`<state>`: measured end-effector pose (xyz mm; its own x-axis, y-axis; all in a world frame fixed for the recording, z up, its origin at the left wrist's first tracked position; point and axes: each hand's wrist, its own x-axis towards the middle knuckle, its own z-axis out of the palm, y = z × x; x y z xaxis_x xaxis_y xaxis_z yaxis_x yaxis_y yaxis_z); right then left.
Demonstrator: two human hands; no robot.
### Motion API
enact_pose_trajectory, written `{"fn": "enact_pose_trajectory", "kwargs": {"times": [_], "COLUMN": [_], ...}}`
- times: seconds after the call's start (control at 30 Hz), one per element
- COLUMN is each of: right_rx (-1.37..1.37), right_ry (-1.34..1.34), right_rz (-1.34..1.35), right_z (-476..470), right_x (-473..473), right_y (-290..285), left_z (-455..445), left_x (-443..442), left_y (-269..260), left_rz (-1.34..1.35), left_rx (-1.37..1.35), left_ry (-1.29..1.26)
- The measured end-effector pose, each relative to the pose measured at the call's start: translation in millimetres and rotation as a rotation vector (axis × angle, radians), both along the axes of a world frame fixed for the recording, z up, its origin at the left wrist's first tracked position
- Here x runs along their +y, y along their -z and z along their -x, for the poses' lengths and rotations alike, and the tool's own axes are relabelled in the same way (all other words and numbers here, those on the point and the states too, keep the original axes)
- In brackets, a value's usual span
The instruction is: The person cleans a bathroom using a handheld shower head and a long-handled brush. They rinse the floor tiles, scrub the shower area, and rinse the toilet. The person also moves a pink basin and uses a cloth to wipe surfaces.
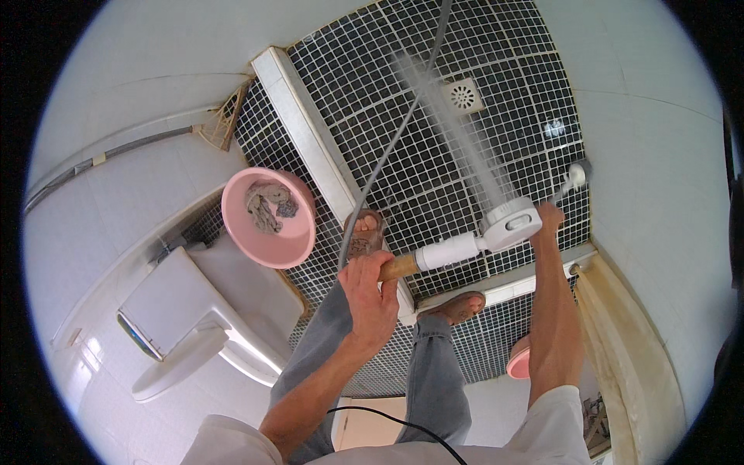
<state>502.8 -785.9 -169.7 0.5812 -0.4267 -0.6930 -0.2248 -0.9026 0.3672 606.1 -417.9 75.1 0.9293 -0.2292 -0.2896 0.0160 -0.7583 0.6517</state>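
Observation:
My left hand point(367, 285) grips the tan lower end of a white handheld shower head point(511, 225). Its grey hose point(388, 148) runs from that hand up across the picture. A jet of water point(459, 136) shoots from the head onto dark mosaic floor tiles point(360, 110), passing left of a square floor drain point(463, 96). My right hand point(549, 220), partly hidden behind the shower head, is closed on a blurred, long-handled white cleaning tool, seemingly a brush point(575, 174). The tool's head is by the foot of the right wall.
A pink basin point(232, 232) with wet grey cloths point(268, 206) stands left, beside a white toilet point(197, 314). Raised white curbs point(308, 122) border the wet floor, with my sandaled feet beside them. A cream curtain point(628, 349) hangs right, near another pink basin point(519, 357).

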Motion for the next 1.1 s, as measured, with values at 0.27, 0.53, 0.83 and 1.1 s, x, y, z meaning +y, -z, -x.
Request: {"fn": "enact_pose_trajectory", "kwargs": {"times": [0.27, 0.53, 0.83, 1.1], "right_rx": [-1.085, -0.951, -1.211, -0.419], "right_ry": [-0.009, 0.854, -0.075, 0.74], "right_rz": [-0.511, -0.938, -0.691, -0.562], "right_z": [-83, -105, -150, -71], "right_x": [149, 104, 183, 167], "right_y": [-7, 8, -29, -90], "left_z": [-20, -26, -36, -36], "left_x": [-2, 5, 5, 2], "left_y": [0, 3, 7, 12], "left_rz": [-0.066, -0.031, -0.022, -0.026], "left_rx": [-0.08, -0.054, -0.028, -0.002], "left_ry": [-0.081, -0.223, -0.219, -0.24]}}
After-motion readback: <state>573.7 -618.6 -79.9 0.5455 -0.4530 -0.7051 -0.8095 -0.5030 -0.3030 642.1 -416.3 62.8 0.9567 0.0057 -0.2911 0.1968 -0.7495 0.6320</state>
